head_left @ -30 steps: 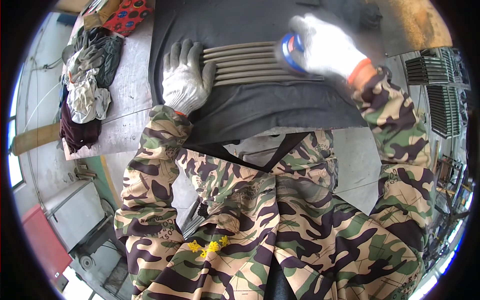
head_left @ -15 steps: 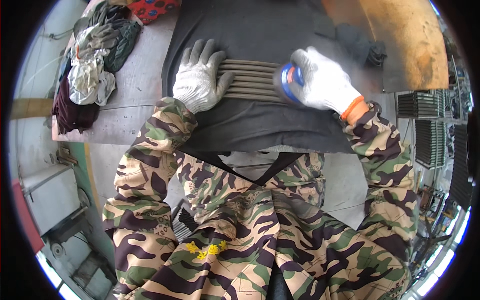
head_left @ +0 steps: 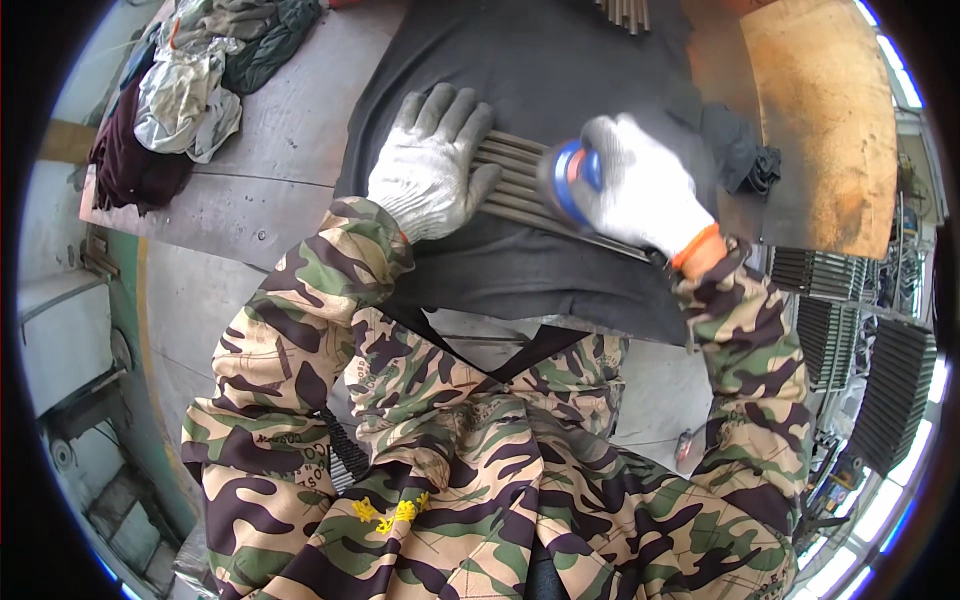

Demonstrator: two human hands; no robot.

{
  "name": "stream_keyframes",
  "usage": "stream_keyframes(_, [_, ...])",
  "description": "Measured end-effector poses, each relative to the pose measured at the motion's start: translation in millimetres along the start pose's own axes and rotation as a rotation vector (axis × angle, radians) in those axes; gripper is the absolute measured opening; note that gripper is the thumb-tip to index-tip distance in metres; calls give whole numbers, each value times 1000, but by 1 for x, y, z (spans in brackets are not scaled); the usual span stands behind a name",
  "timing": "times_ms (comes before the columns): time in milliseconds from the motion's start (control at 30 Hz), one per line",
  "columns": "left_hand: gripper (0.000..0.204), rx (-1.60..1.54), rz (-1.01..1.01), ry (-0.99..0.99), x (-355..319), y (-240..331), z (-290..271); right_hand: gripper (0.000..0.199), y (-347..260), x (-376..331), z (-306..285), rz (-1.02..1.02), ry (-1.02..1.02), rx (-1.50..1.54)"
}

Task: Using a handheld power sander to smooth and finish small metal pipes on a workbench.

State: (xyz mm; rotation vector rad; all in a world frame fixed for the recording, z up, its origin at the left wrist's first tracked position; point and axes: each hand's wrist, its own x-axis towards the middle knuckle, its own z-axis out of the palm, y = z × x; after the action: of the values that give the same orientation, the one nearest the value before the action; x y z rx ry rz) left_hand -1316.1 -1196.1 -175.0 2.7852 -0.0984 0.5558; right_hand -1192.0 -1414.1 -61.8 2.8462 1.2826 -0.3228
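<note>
- Grey bench [head_left: 295,140] is extending left past the black cloth [head_left: 480,275].
- White-and-grey gloved left hand [head_left: 428,170] is lying open across slim grey metal rods [head_left: 518,178].
- Rods are running between hands, behind the cloth's front edge.
- White-gloved right hand [head_left: 640,185] is gripping a round blue tool [head_left: 572,185].

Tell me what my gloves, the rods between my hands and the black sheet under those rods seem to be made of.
Gloves: likely knitted fabric, matte white with greyed fingers; ribbing shows toward the cuff.
Rods: probably metal, satiny grey-brown, judging by their straight edges and faint highlights.
Black sheet: mostly matte and softly wrinkled, so perhaps cloth, though thin rubber is possible.
</note>
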Motion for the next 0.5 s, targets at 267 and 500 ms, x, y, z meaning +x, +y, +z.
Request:
stream_keyframes(267, [62, 19, -1, -11, 5, 1, 4, 42, 0, -1, 1, 21, 23, -24])
stream_keyframes(500, [62, 64, -14, 30, 10, -1, 13, 45, 18, 8, 0, 98, 69, -35])
